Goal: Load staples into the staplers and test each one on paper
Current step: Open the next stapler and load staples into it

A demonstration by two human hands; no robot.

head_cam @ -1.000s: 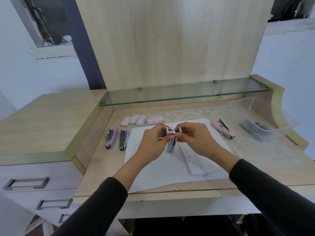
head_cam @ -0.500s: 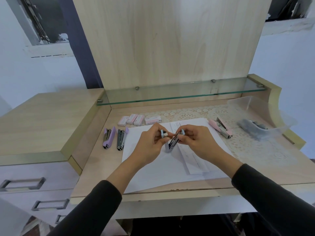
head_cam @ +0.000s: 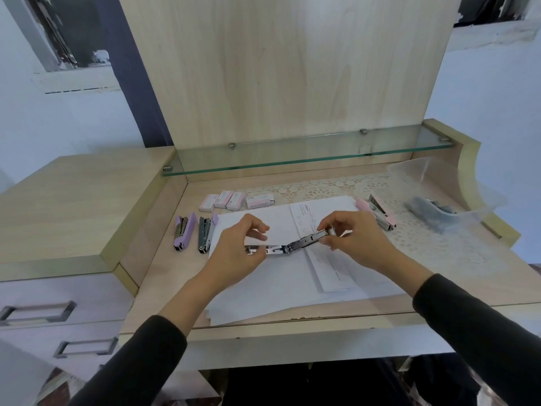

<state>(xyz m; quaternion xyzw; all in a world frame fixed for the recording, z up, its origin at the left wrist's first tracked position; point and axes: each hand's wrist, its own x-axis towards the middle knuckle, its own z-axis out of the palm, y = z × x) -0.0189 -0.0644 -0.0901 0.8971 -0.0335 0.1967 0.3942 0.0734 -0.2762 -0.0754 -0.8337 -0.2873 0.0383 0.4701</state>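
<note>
I have the stapler (head_cam: 292, 245) open almost flat, held just above the sheets of paper (head_cam: 278, 291) in the middle of the desk. My left hand (head_cam: 237, 254) grips one half with its fingers curled round it. My right hand (head_cam: 355, 243) pinches the far end of the other half. I judge this to be the loading step: the channel is exposed, though I cannot tell whether staples sit in it. Next I'd need a free hand to fetch a strip from the staple boxes (head_cam: 235, 200) at the back. Two purple staplers (head_cam: 182, 230) lie to the left and a pink stapler (head_cam: 377, 214) to the right
</note>
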